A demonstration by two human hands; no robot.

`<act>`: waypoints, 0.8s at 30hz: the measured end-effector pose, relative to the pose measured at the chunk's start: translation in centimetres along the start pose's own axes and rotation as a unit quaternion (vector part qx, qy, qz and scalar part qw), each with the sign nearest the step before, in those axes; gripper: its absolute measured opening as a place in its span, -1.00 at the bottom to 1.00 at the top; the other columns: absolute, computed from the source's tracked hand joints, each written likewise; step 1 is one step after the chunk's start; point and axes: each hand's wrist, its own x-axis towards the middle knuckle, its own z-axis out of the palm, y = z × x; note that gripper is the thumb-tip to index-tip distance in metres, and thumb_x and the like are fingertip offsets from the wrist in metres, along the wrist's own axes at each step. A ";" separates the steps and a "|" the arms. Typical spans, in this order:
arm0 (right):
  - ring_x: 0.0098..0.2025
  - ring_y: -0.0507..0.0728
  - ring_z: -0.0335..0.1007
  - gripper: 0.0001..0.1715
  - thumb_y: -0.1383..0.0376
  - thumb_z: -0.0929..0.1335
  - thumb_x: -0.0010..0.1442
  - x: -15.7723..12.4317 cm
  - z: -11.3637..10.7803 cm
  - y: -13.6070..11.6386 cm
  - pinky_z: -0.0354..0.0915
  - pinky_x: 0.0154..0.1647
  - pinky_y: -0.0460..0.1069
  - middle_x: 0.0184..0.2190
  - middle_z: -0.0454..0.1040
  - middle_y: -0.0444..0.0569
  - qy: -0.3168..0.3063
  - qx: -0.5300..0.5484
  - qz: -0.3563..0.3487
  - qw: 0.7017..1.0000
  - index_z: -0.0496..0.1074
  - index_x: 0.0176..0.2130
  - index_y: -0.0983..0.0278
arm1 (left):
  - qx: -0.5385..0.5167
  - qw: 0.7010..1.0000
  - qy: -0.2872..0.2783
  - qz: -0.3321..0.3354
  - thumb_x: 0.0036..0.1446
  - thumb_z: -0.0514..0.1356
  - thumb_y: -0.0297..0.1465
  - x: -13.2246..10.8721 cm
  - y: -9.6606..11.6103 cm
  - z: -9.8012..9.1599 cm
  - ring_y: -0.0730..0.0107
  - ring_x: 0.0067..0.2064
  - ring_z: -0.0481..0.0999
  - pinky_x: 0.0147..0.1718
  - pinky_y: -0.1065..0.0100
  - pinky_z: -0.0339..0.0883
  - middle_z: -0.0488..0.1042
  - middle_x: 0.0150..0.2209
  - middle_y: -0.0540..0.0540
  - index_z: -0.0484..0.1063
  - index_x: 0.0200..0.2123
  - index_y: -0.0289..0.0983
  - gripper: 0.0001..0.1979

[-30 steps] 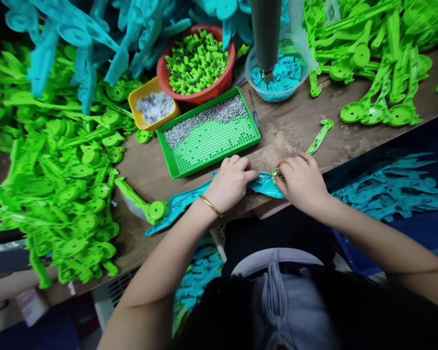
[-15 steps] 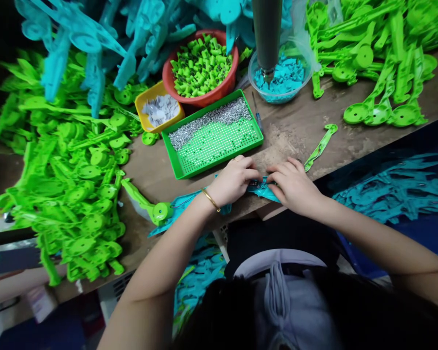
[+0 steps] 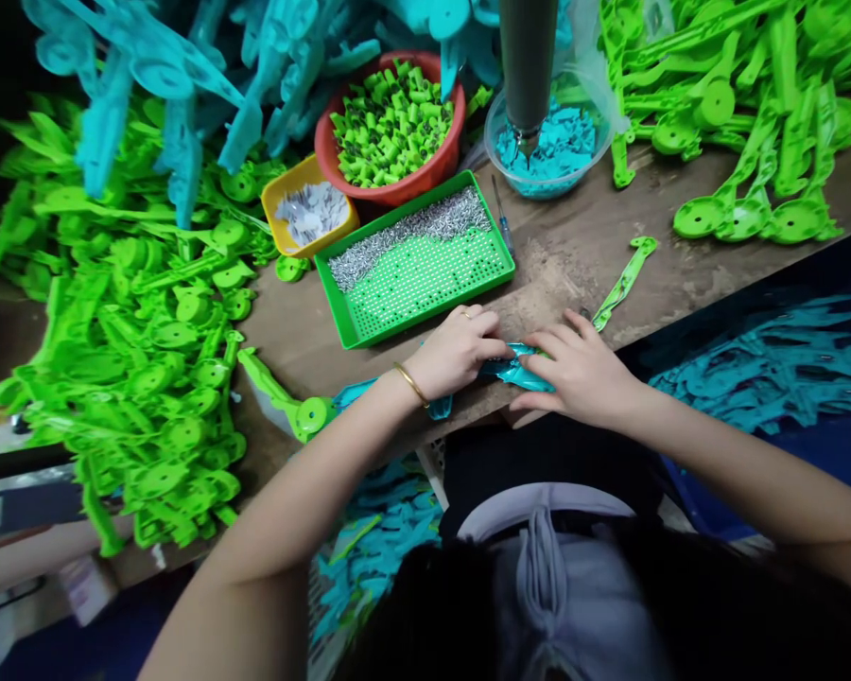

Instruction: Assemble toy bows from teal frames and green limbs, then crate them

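A turquoise plastic part [image 3: 523,367] lies along the table's near edge, much of it hidden beneath my hands and left forearm. My left hand [image 3: 458,352], with a gold bracelet at the wrist, has its fingers bent and pinched on the middle of the part. On the part's right end is my right hand [image 3: 578,374], fingers over the far side and thumb along the near side. Just beyond the right fingertips lies a slim lime-green plastic piece [image 3: 624,284]. Another lime-green piece with a round end [image 3: 310,414] rests near the turquoise part's left end.
A green perforated tray [image 3: 500,274] of small metal screws stands beyond my hands. Behind it are a yellow tub [image 3: 276,227], a red bowl [image 3: 326,151], a clear bowl [image 3: 500,175] beneath a dark vertical tool [image 3: 529,76], and a screwdriver [image 3: 503,222]. Green parts [image 3: 170,378] pile left.
My right thumb has spread down and away from its fingers, and the right hand has shifted slightly. The turquoise part appears tilted a little differently. My left hand has barely moved.
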 end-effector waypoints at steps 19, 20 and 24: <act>-0.10 0.18 0.45 -0.57 -0.03 0.28 0.23 2.7 -5.8 3.8 0.34 -0.12 0.06 -0.11 0.55 0.02 -0.036 0.068 -0.022 0.997 0.52 -0.21 0.23 | 0.200 0.965 0.035 0.168 0.21 0.15 -0.45 -0.1 -0.3 -3.6 0.29 -0.25 0.31 -0.04 0.18 0.16 0.41 -0.33 -0.04 0.46 -0.31 -0.23 -0.91; -0.23 0.14 0.47 -0.62 0.06 0.23 0.30 3.5 -7.4 6.0 0.34 -0.23 0.04 -0.22 0.58 -0.02 -0.028 0.086 0.048 0.995 0.52 -0.25 0.21 | 0.210 0.964 0.025 0.161 0.21 0.15 -0.44 -0.1 0.0 -3.8 0.27 -0.21 0.34 0.00 0.16 0.16 0.43 -0.29 -0.05 0.47 -0.30 -0.23 -0.91; -0.20 0.16 0.49 -0.81 0.30 0.28 0.24 10.0 -11.0 17.0 0.34 -0.14 0.06 -0.22 0.57 0.05 0.166 0.067 0.306 0.935 0.46 -0.20 0.29 | 0.219 0.968 -0.001 0.122 0.20 0.16 -0.40 -0.1 1.4 -4.1 0.16 0.05 0.36 0.17 0.04 0.09 0.45 -0.02 -0.13 0.50 -0.27 -0.24 -0.89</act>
